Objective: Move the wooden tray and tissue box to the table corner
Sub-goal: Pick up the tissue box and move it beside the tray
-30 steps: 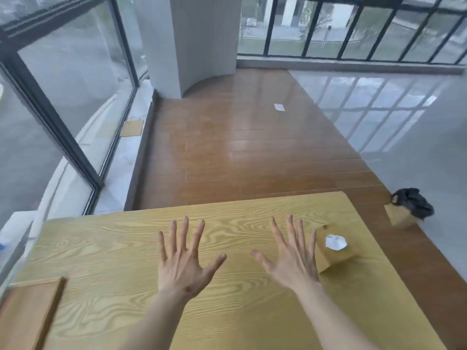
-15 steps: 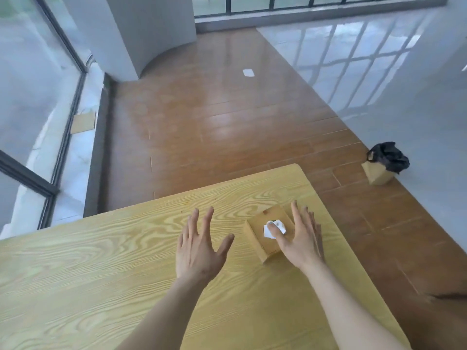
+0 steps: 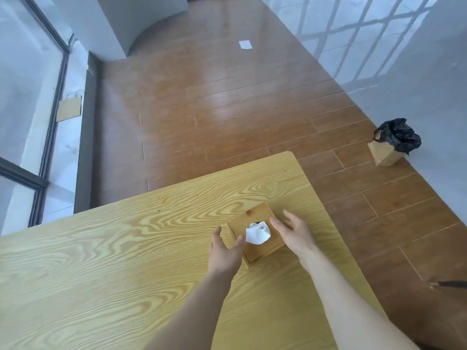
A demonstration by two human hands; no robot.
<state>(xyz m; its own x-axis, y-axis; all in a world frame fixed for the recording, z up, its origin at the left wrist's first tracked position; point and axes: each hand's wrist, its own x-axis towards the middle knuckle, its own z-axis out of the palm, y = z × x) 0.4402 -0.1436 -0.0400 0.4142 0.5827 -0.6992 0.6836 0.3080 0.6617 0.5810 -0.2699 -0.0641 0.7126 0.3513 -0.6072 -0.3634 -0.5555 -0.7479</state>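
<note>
Pale, wavy-grained wood covers the desk, which stands over a brown plank floor beside tall windows. On it, near the far right corner, sits the tissue box, a small wooden cube with a white tissue poking from its top. Both hands flank it, spread and grasping nothing: the left hand touches its near-left side, the right hand its right. It looks stiff and light; pressing on opposite side walls should suit. No wooden tray is in view.
</note>
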